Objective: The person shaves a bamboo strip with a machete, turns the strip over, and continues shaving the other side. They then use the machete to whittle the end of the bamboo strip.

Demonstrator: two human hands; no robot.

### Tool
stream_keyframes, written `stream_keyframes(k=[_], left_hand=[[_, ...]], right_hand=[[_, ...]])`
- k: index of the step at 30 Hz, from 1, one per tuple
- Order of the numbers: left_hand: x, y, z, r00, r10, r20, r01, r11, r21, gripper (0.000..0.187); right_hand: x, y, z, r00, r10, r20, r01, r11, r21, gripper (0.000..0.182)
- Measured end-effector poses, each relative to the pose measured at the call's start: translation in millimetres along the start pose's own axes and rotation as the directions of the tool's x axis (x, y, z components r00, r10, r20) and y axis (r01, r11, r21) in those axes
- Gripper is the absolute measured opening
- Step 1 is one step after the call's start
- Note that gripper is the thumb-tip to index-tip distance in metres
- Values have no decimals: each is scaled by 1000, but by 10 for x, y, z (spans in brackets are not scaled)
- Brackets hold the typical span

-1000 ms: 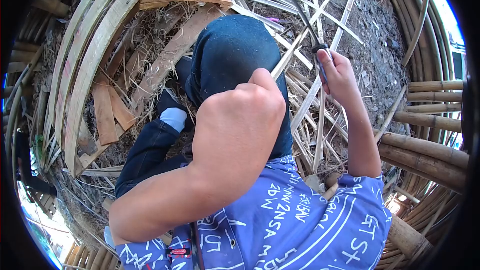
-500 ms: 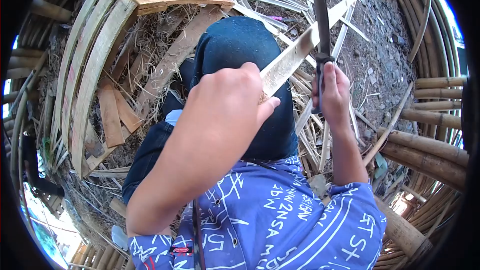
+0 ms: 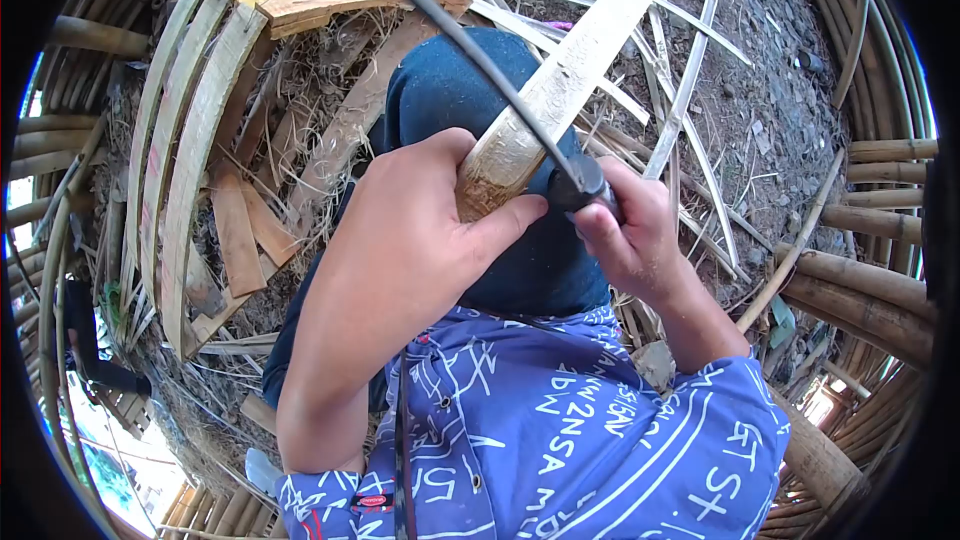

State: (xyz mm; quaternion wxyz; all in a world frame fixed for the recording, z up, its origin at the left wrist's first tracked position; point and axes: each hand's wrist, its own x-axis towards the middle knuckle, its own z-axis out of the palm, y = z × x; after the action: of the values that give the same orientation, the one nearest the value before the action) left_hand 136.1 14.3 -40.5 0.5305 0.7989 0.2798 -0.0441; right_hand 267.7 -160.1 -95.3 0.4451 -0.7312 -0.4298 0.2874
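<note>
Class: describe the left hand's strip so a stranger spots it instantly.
Start at the raised dark knee near the middle. From the left hand, a pale strip rises past it, crossed by a dark blade. Unlike the thin strips on the ground, it is broad, with a brown lower end.

slatted wd frame (image 3: 198,140) L, bamboo poles (image 3: 860,288) R

Knife (image 3: 500,86) tip cut off at top edge, up-left of R hand (image 3: 632,238); handle (image 3: 580,183) mostly hid. in grip. L hand (image 3: 410,208): most fingers hid. behind slat (image 3: 590,52). Knee (image 3: 435,85) beyond, part-hid.
</note>
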Motion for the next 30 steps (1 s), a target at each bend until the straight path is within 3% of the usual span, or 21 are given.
stream_keyframes(k=[5, 8, 11, 13, 15, 17, 19, 21, 23, 26, 29, 30], left_hand=[[4, -65, 56, 999, 31, -20, -33, 995, -91, 25], [0, -44, 84, 998, 37, -51, -36, 999, 21, 25], [-34, -20, 49, 1000, -5, -25, 8, 995, 98, 25], [-79, -17, 39, 998, -57, -6, 57, 998, 12, 26], [-102, -13, 38, 999, -38, -19, 38, 999, 23, 25], [-92, -6, 28, 999, -23, -35, 25, 999, 36, 25], [-74, 1, 37, 999, -40, -21, 41, 998, 40, 25], [-46, 21, 49, 998, -59, -15, 59, 998, 7, 25], [-21, 29, 72, 997, -77, -3, 77, 997, -30, 25], [-2, 18, 106, 996, -79, -28, 80, 997, 11, 25], [-2, -7, 128, 998, -60, -32, 58, 997, -52, 25], [-8, -25, 135, 997, -70, -21, 66, 985, -161, 26]], right_hand=[[33, 37, 65, 1000, -28, -12, 27, 999, -43, 31], [59, 95, 62, 997, -42, -69, 38, 998, -50, 32], [175, 318, -50, 980, -49, -193, 8, 978, -206, 36], [322, 576, -144, 954, 19, -299, -44, 996, -78, 41], [385, 765, -263, 942, 159, -296, -146, 987, 67, 46], [418, 895, -317, 938, 124, -323, -131, 991, -2, 50], [408, 774, -306, 931, 170, -324, -149, 985, 87, 48], [295, 602, -251, 934, 198, -297, -168, 978, 123, 47], [124, 531, -137, 964, 198, -178, -145, 951, 274, 47], [-80, 255, 29, 987, 155, -39, -133, 931, 339, 41], [-155, 177, 106, 998, 54, 33, -60, 969, 238, 34], [-165, 148, 107, 997, 44, 58, -55, 976, 211, 35]])
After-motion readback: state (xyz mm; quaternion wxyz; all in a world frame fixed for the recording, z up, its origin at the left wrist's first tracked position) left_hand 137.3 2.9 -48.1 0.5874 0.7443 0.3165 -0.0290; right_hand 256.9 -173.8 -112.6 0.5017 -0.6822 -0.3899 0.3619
